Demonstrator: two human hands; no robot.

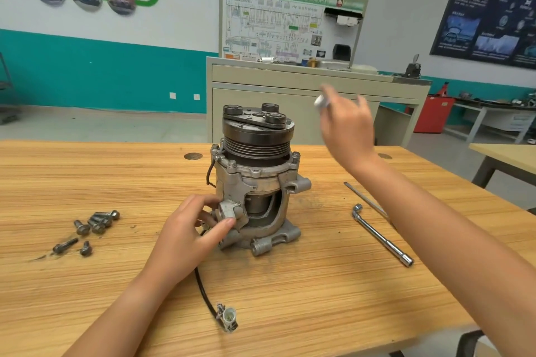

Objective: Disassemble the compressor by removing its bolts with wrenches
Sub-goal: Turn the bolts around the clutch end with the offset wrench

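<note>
Fingers [203, 201] & thumb of left hand [185, 238] curl round a lug low on the compressor [255, 177], gripping it. Compressor stands upright, mid wood table [290, 298]. Nearer than those fingers: black cable w/ white plug [229, 319]. Left of them: loose bolts [92, 226]. Right of them: L-shaped socket wrench [380, 233], thin rod [365, 198]. Beyond, right hand [348, 136] is raised, fingertips pinching a small pale item [320, 101], too blurred to identify.

Wooden table [319, 298] with compressor [255, 171], bolts [92, 226], wrench [383, 236]
</note>
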